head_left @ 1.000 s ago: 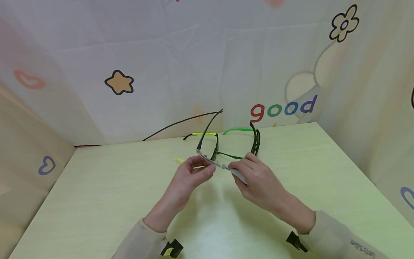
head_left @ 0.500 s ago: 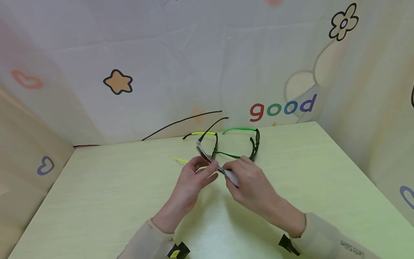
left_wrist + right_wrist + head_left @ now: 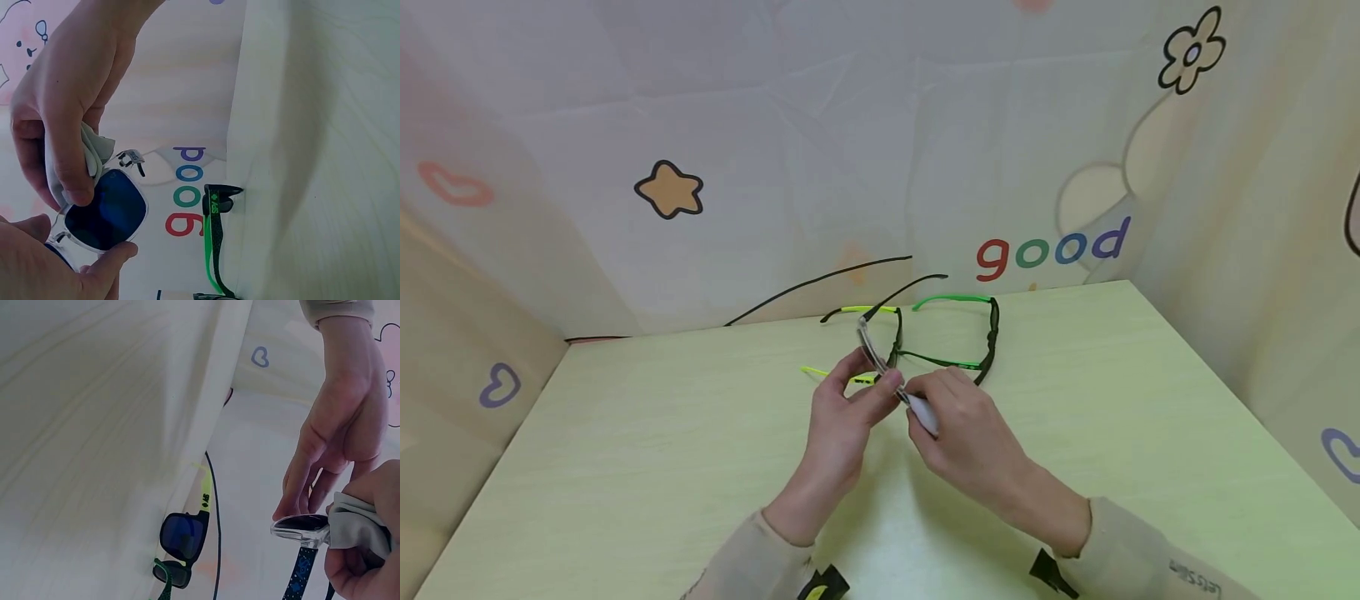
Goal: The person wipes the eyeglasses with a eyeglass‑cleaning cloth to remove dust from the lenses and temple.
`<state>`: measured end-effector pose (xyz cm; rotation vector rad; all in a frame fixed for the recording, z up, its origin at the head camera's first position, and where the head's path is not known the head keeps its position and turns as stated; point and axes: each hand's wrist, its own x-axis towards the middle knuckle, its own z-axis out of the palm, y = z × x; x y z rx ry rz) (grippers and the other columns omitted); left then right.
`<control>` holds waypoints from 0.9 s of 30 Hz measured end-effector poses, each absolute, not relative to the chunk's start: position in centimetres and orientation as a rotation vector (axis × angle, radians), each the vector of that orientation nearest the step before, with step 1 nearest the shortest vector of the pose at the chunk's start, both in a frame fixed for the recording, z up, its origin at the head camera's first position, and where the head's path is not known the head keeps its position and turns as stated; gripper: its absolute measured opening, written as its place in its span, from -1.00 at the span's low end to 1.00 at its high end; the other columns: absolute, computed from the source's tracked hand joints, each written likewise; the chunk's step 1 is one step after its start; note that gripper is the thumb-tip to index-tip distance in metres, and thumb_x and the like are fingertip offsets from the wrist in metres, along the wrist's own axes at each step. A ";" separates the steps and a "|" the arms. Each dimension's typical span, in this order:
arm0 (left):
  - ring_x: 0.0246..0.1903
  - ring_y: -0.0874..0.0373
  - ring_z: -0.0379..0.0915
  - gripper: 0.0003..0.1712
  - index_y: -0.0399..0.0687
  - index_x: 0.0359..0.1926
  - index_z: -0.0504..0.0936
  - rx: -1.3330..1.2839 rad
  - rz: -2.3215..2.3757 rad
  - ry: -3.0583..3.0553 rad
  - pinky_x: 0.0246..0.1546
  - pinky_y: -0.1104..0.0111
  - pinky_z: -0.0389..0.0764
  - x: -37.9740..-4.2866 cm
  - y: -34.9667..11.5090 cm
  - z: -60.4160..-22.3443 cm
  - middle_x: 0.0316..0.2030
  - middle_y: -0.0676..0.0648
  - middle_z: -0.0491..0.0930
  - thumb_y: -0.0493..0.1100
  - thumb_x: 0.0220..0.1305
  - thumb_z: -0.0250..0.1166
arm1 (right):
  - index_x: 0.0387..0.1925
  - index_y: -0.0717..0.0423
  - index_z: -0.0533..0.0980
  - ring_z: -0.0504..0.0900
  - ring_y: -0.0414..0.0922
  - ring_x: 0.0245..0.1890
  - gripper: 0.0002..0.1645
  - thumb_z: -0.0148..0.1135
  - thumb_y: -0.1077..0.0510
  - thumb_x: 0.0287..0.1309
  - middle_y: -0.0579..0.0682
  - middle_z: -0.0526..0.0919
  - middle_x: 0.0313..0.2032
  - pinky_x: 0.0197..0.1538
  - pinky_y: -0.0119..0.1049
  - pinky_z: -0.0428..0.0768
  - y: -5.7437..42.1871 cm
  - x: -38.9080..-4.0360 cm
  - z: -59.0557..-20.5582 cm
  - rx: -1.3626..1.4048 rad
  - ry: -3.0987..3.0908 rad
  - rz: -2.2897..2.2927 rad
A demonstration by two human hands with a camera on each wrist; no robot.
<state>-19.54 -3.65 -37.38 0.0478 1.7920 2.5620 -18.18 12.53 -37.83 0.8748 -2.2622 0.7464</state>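
Pale table [image 3: 640,467], printed backdrop [image 3: 790,183] behind, left hand [image 3: 841,421] pinching clear-framed sunglasses [image 3: 111,215], right hand [image 3: 970,429] gripping grey cloth [image 3: 357,530]

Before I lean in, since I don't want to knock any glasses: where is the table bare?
The table is bare from its left edge to the left hand, and from its right edge to the right hand and green-armed glasses. The back middle is crowded: those and the yellow-armed glasses, with clear-framed glasses held in front.

Cloth [image 3: 923,415] partly hidden by right hand [image 3: 973,425] in head view; left hand [image 3: 53,267] cut off at left-wrist view's edge.
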 end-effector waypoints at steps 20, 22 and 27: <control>-0.22 0.11 0.71 -0.42 -0.31 0.36 0.44 -0.008 2.500 1.891 0.00 0.07 0.70 -20.3 -5.1 -37.3 0.06 -0.21 0.43 -0.33 0.38 0.37 | -0.15 0.19 0.63 0.63 -0.16 -0.27 -0.70 0.55 0.30 0.08 -0.03 0.67 -0.21 -0.28 -0.27 0.71 14.3 -18.3 -36.7 0.963 -2.316 0.892; -0.22 0.10 0.71 -0.44 -0.31 0.34 0.45 -0.019 2.498 1.885 0.00 0.07 0.70 -20.4 -5.2 -37.2 0.06 -0.20 0.43 -0.33 0.38 0.37 | -0.13 0.18 0.63 0.62 -0.18 -0.28 -0.70 0.55 0.29 0.10 -0.05 0.67 -0.21 -0.28 -0.28 0.71 14.8 -18.6 -36.6 0.980 -2.309 0.929; -0.21 0.05 0.71 -0.48 -0.30 0.31 0.48 -0.032 2.486 1.892 -0.02 0.08 0.71 -20.6 -5.6 -37.1 0.04 -0.19 0.44 -0.28 0.39 0.37 | -0.10 0.13 0.64 0.61 -0.18 -0.23 -0.68 0.55 0.27 0.11 -0.07 0.65 -0.16 -0.24 -0.29 0.70 15.6 -19.2 -36.8 1.100 -2.297 0.939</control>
